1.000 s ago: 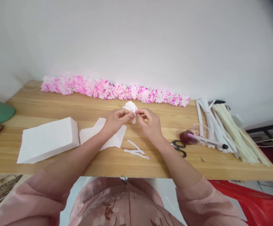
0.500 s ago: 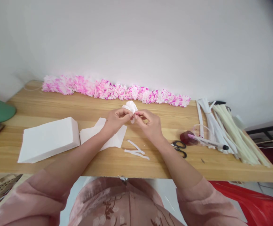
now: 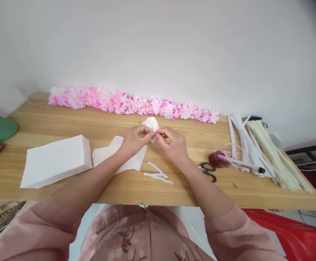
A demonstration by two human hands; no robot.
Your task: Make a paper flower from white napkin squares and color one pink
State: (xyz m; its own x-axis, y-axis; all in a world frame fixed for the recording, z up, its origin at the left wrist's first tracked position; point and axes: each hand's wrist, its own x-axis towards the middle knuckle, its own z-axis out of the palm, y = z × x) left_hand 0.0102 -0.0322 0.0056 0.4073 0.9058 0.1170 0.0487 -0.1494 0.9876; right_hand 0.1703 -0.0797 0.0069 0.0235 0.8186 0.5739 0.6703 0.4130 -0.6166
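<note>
Both hands meet above the middle of the wooden table [image 3: 65,125]. My left hand [image 3: 134,139] and my right hand [image 3: 172,143] pinch a small crumpled white tissue flower [image 3: 151,125] between their fingertips, fingers closed on its base. A loose sheet of white tissue [image 3: 106,156] lies under my left wrist. White paper strips [image 3: 158,174] lie on the table just in front of my right wrist.
A thick stack of white tissue [image 3: 56,159] sits at the left. A row of pink-and-white paper flowers [image 3: 133,105] lines the wall. Scissors [image 3: 208,170], a dark red dish [image 3: 214,158], a pen [image 3: 242,165] and white sticks [image 3: 261,148] lie at the right.
The hands have barely shifted; the fingertips have drawn slightly closer together around the tissue flower.
</note>
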